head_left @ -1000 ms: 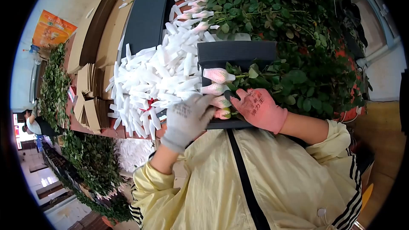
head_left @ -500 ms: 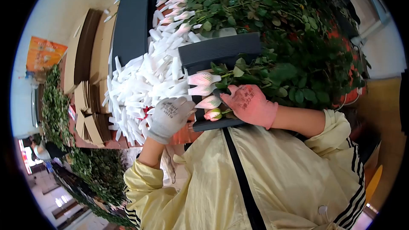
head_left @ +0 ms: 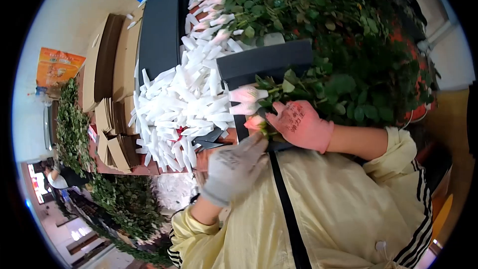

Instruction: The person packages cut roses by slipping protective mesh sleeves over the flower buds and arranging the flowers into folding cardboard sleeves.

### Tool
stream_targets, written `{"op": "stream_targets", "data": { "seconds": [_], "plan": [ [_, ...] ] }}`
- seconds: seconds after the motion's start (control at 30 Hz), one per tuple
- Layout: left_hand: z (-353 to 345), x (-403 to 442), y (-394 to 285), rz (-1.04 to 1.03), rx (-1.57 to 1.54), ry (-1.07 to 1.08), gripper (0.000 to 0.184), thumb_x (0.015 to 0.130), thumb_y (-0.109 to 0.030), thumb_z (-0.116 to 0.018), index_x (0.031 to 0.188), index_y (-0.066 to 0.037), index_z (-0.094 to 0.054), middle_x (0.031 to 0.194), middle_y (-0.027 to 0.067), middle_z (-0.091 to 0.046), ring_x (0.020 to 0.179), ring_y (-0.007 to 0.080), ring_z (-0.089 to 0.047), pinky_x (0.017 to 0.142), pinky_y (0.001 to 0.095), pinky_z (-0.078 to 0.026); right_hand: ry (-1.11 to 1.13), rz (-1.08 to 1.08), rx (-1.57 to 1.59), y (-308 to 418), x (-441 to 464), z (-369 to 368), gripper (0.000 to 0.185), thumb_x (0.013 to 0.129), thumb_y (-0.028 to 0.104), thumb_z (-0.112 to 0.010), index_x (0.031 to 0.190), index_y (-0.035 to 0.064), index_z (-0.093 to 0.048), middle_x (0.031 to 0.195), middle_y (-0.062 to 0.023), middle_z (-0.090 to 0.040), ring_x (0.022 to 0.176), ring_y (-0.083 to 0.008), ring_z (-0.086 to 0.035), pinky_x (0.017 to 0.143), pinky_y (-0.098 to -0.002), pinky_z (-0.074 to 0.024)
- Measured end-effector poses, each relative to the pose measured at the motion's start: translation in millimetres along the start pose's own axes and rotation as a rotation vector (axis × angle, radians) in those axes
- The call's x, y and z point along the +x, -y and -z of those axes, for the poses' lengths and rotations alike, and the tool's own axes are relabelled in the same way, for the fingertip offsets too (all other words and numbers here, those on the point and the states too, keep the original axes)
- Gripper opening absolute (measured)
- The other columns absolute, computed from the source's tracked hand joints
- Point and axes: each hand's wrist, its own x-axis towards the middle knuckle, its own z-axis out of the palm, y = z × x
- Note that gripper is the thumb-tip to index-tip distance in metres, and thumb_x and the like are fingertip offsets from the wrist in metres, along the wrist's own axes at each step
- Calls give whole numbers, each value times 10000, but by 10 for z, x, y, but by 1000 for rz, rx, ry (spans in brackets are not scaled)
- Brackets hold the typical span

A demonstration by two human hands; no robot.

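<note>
My left hand [head_left: 233, 169], in a pale grey glove, is blurred just below a pink rosebud [head_left: 255, 122]; its fingers reach up toward the bud, and what they hold is unclear. My right hand [head_left: 301, 125], in a pink glove, has thumb and fingers closed by the green base of that bud, around the stem area. Two roses in white nets [head_left: 246, 94] lie above, side by side on a black board. A black corrugated sheet [head_left: 266, 62] stands behind them. The pile of white foam nets [head_left: 186, 104] spreads to the left.
Leafy rose stems [head_left: 348, 84] cover the right of the table, with netted roses [head_left: 216, 0] along the back. Folded cardboard [head_left: 102, 60] and a tall black panel [head_left: 160, 27] stand at the left. Another person [head_left: 57, 178] is at the far left.
My left hand moved from the net pile's edge to below the front roses. The net on one front rose no longer shows, and its pink bud is bare beside my right hand.
</note>
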Motion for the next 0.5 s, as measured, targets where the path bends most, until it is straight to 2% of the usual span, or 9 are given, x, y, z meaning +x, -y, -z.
{"op": "stream_targets", "data": {
  "seconds": [0.1, 0.17, 0.2, 0.23, 0.27, 0.33, 0.37, 0.47, 0.5],
  "plan": [
    [-139, 21, -50, 33, -46, -66, 353, 864, -335, -526, 1112, -96, -605, 1158, 56, -610, 795, 212, -656, 642, 355, -500, -32, -49, 4, 7, 0, -26, 249, 774, 162, -527, 1011, 124, -597, 788, -30, -536, 713, -176, -551, 613, -332, -371],
    [-79, 1, -115, 154, -157, -14, 325, 805, -234, -633, 1079, -59, -643, 1067, 109, -652, 844, 224, -660, 697, 319, -520, 24, 1, 23, 3, -4, -6, 267, 764, 164, -539, 1020, 126, -601, 787, -31, -537, 725, -173, -557, 628, -336, -381],
    [-105, -54, -63, 196, -189, -47, 325, 805, -234, -633, 1079, -59, -643, 1067, 109, -652, 844, 224, -660, 697, 319, -520, 105, -70, 79, 14, -22, 15, 291, 738, 186, -569, 1023, 139, -613, 862, -30, -575, 773, -204, -574, 712, -360, -383],
    [-128, -114, 44, 191, -288, -265, 308, 812, -224, -623, 1077, -68, -623, 989, 93, -646, 767, 237, -644, 638, 338, -496, 189, -136, 131, 8, 0, 20, 318, 713, 207, -600, 1025, 152, -625, 937, -28, -613, 822, -235, -592, 796, -384, -385],
    [-157, -177, 163, 186, -372, -487, 291, 820, -214, -612, 1076, -76, -602, 911, 77, -639, 690, 250, -627, 580, 358, -473, 217, -76, 131, -9, 73, 45, 318, 713, 207, -600, 1025, 152, -625, 937, -28, -613, 822, -235, -592, 796, -384, -385],
    [-187, -333, 325, 385, -387, -703, 215, 768, -124, -656, 969, -47, -648, 684, 94, -591, 571, 262, -567, 538, 351, -444, 425, -361, 379, -8, 177, 111, 315, 720, 180, -625, 1031, 133, -626, 975, -55, -614, 867, -284, -591, 814, -404, -416],
    [-209, -438, 342, 444, -427, -734, 202, 757, -107, -661, 948, -42, -656, 657, 98, -578, 560, 256, -563, 527, 349, -437, 388, -285, 289, -24, 98, 72, 373, 680, 133, -654, 1051, 114, -619, 1002, -116, -599, 859, -301, -594, 744, -393, -458],
    [-336, -656, 380, 577, -535, -798, 193, 736, -71, -665, 926, -33, -663, 618, 106, -553, 537, 245, -554, 503, 341, -422, 312, -200, 172, 10, 107, 111, 340, 723, 198, -646, 1057, 144, -614, 1062, -93, -585, 906, -261, -579, 766, -359, -424],
    [-373, -720, 383, 624, -576, -801, 199, 728, -53, -664, 925, -28, -662, 606, 109, -542, 527, 242, -549, 490, 335, -414, 433, -234, 179, -43, 57, 48, 390, 712, 172, -653, 1096, 129, -603, 1108, -107, -569, 930, -282, -569, 776, -381, -429]
  ]
}}
